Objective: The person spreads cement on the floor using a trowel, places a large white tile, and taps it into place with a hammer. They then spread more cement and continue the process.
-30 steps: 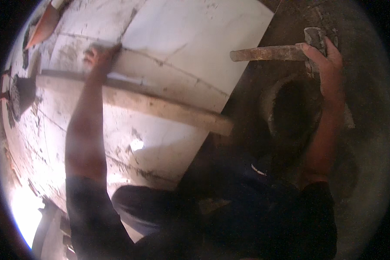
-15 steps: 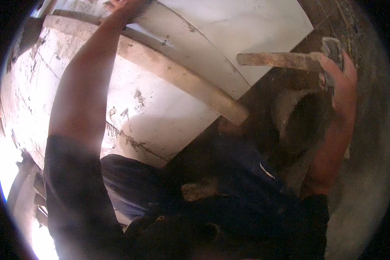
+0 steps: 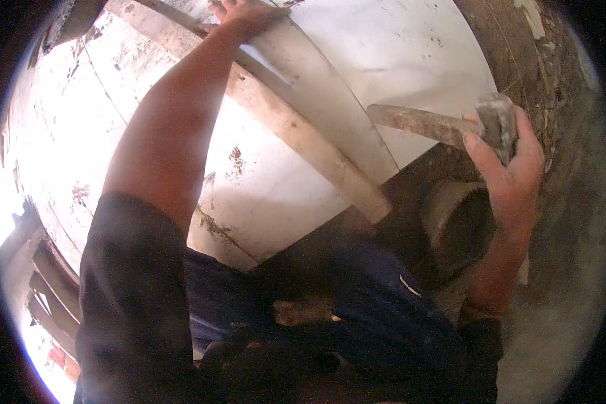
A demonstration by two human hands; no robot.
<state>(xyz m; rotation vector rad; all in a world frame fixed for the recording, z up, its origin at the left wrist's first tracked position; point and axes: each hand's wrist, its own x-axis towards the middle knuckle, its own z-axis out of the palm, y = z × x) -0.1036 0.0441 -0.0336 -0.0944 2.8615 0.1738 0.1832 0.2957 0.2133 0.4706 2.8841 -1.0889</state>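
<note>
My right hand (image 3: 518, 161) is closed round the grey, dusty head of a hammer (image 3: 414, 122). The hammer's worn wooden handle points left, over the corner of a large white board (image 3: 384, 47). At the upper edge of the view, my left hand (image 3: 242, 15) rests with its fingers spread on or beside a flat plank (image 3: 310, 71) lying across the board. Part of that hand is cut off by the frame. A thicker wooden batten (image 3: 296, 131) runs slantwise below it, its near end overhanging the board's edge.
A round, dark-mouthed container (image 3: 444, 215) stands under my right forearm. My bent knees (image 3: 377, 269) are close to the board's near edge. Dirty ground and debris (image 3: 552, 87) lie at the right. Wooden pieces (image 3: 54, 276) show at the lower left, beside bright light.
The view has shifted, so the board and batten sit a little differently. My left hand appears further right on the plank. The hammer has come slightly lower and left in my right hand.
</note>
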